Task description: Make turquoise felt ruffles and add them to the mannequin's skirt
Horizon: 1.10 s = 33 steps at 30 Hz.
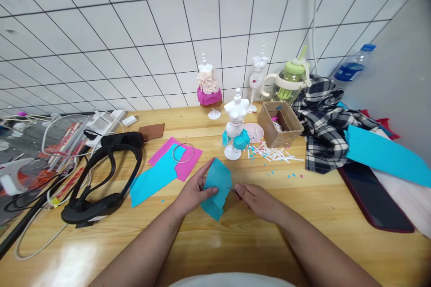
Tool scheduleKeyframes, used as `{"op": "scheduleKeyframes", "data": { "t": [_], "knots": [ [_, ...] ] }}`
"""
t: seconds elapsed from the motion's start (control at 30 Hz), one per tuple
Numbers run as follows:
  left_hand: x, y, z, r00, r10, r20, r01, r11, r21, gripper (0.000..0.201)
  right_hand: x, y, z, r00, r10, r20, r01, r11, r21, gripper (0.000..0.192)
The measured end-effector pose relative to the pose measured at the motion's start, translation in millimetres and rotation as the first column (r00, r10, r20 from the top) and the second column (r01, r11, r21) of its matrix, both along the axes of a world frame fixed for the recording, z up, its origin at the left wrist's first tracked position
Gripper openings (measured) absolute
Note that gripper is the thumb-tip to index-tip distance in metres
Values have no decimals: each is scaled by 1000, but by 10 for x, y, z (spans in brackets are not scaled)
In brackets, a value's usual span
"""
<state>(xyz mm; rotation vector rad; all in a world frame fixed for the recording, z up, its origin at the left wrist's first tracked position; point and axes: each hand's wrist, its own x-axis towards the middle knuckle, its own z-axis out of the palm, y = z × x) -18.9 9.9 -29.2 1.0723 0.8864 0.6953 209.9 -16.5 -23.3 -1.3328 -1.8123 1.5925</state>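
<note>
In the head view my left hand (198, 190) pinches a blue crepe paper piece (218, 184) between thumb and fingers, above the table. My right hand (251, 195) is closed on small scissors (232, 190); only their thin metal blades show, at the paper's right edge. Just beyond the hands stands a small white mannequin (236, 112) with puffy blue paper (240, 139) round its hips. To the left lie a blue sheet (151, 184) and a magenta sheet (188, 161), with a thin ring (174, 154) on top.
Behind stand a dressed mannequin (208, 85), another mannequin (257, 71), a cardboard box (281, 136) and a green-lidded cup (291, 76). White paper strips (276, 153) lie nearby. A black headset strap (97, 184) is at left, a phone (373, 202) and plaid cloth (323, 143) at right.
</note>
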Motion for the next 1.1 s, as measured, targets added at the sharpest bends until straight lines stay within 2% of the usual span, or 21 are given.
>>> {"op": "scheduleKeyframes", "data": {
  "t": [0.2, 0.43, 0.67, 1.1],
  "knots": [
    [-5, 2, -1, 1000, 3, -11, -3, 1000, 26, 103, -7, 10, 5, 1000, 0, 11, 0, 1000, -3, 53],
    [10, 2, 28, 1000, 8, -23, -8, 1000, 9, 99, -3, 12, -23, 998, 16, 58, -19, 998, 52, 49],
    [12, -1, -5, 999, 26, -27, -24, 999, 43, 79, 0, 8, -32, 996, 37, 82, -44, 996, 83, 46],
    [58, -21, 33, 997, 50, -57, -49, 999, 19, 86, -52, 2, 4, 992, 32, 118, -42, 995, 85, 47]
  ]
}}
